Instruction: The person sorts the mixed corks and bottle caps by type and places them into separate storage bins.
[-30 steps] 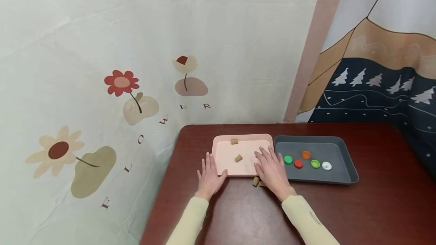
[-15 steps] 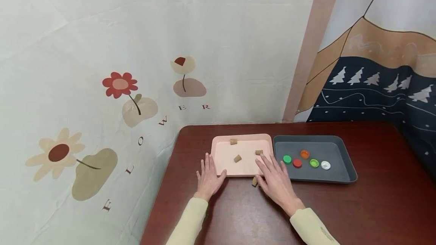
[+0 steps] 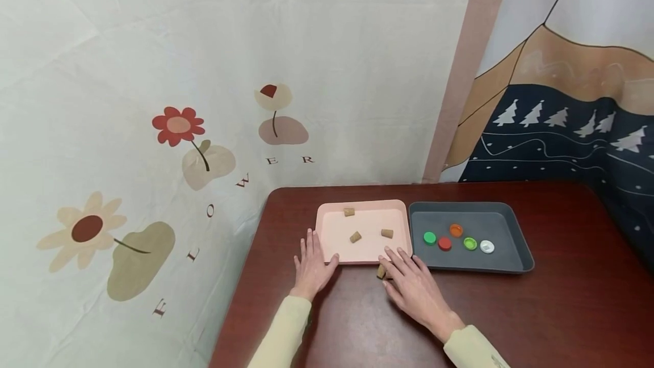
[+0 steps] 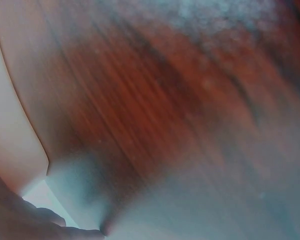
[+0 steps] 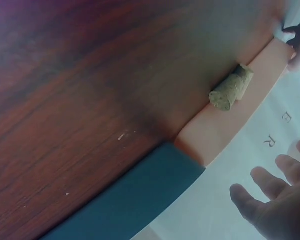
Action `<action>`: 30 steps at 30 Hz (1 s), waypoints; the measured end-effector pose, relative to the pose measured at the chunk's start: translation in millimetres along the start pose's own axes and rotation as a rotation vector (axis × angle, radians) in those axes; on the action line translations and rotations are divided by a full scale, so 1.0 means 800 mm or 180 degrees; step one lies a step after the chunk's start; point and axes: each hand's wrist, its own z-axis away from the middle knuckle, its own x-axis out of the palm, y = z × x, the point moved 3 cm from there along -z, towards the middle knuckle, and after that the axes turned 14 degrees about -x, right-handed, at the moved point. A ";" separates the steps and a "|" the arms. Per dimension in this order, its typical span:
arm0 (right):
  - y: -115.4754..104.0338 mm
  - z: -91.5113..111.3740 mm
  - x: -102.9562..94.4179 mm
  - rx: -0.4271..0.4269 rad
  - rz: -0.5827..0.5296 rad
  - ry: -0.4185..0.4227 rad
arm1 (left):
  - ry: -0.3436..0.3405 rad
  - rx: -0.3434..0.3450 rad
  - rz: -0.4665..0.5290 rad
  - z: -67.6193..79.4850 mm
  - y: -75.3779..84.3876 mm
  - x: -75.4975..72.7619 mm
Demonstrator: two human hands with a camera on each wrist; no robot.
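My left hand (image 3: 310, 268) lies with straight fingers at the left front corner of a pink tray (image 3: 370, 259). Three cork pieces lie apart in that tray: a back one (image 3: 349, 212), a middle one (image 3: 355, 237) and a right one (image 3: 387, 233). My right hand (image 3: 416, 291) hovers palm down with spread fingers at the tray's right front edge. Under its fingertips a cork (image 3: 381, 271) shows on the table, the hand partly covering the spot. In the right wrist view two corks, a nearer one (image 5: 224, 96) and one behind it (image 5: 244, 76), overlap beside the pink tray's wall.
A dark grey tray (image 3: 472, 214) stands against the pink tray's right side. In it lie several bottle caps: green (image 3: 430, 238), red (image 3: 444, 243), orange (image 3: 456, 230), light green (image 3: 470, 243) and white (image 3: 487, 247). A printed curtain (image 3: 357, 72) hangs behind the dark red table (image 3: 368, 328).
My right hand has drawn back from over the pink tray to its front edge. The right cork in the tray, earlier hidden by that hand, now shows. The left hand stays put.
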 end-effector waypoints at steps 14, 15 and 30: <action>-0.011 0.018 0.010 -0.0214 -0.0257 -0.0022 | 0.0001 -0.0011 -0.0058 -0.002 -0.002 0.001; -0.011 0.019 0.010 -0.0221 -0.0240 -0.0022 | 0.0003 -0.0008 -0.0053 -0.002 -0.002 0.001; -0.006 0.025 0.021 0.0211 -0.0110 -0.0666 | 0.0043 0.0020 -0.0011 -0.003 -0.003 0.005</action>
